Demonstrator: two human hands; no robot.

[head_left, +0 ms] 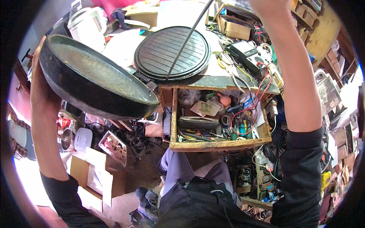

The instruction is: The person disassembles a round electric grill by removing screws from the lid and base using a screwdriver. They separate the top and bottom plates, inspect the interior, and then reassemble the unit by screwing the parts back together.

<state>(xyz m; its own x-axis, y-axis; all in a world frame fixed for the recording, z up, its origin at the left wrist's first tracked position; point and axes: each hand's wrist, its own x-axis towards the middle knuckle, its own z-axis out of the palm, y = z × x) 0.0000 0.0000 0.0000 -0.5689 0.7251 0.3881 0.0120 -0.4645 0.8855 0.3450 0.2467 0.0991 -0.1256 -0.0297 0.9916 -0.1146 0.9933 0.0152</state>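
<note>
My left hand (42, 64), partly hidden, grips a large, deep, worn black pan (78, 76), tilted at the left of the workbench. A round ridged black griddle plate (156, 53) lies on the bench to the pan's right, with a thin black cord or rod (192, 30) crossing it up to the top edge. My right hand (266, 7) is raised at the top edge, its fingers out of view. Below that arm lie a multimeter (243, 51) with red and black leads and yellow-handled pliers (222, 64).
An open wooden drawer (220, 145) full of tools juts out above my knees. A white jug-like container (85, 28) stands behind the pan. An open cardboard box (78, 171) sits on the floor at lower left. Crowded shelves (330, 57) and parts line the right side.
</note>
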